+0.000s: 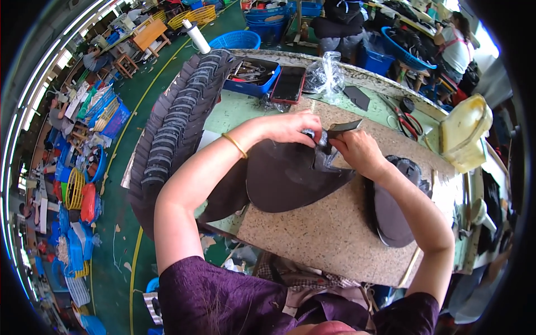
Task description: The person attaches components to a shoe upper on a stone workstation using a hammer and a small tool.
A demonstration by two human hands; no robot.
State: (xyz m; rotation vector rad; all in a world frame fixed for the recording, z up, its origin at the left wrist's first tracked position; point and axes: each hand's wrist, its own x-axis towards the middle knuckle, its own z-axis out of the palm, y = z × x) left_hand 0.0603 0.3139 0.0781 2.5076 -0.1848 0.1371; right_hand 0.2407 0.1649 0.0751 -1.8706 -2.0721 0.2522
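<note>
A large dark, curved sheet piece [290,178] lies on the speckled board [318,245] in front of me. At its far edge my left hand [296,127] is closed, with thumb and fingers pinching the folded, greyish edge. Close to it, my right hand [357,152] is closed around a flat metal blade [345,127], which sticks out above the fist. The contact between blade and sheet is hidden by the fingers. Under my right forearm lies a stack of dark sole-shaped pieces [393,218].
A long row of overlapping dark pieces [181,111] lines the table's left side. Farther back are a blue tool tray [251,86], a phone [288,85], a clear plastic bag [326,75] and red-handled scissors [407,123]. A yellowish container [466,134] stands at the right.
</note>
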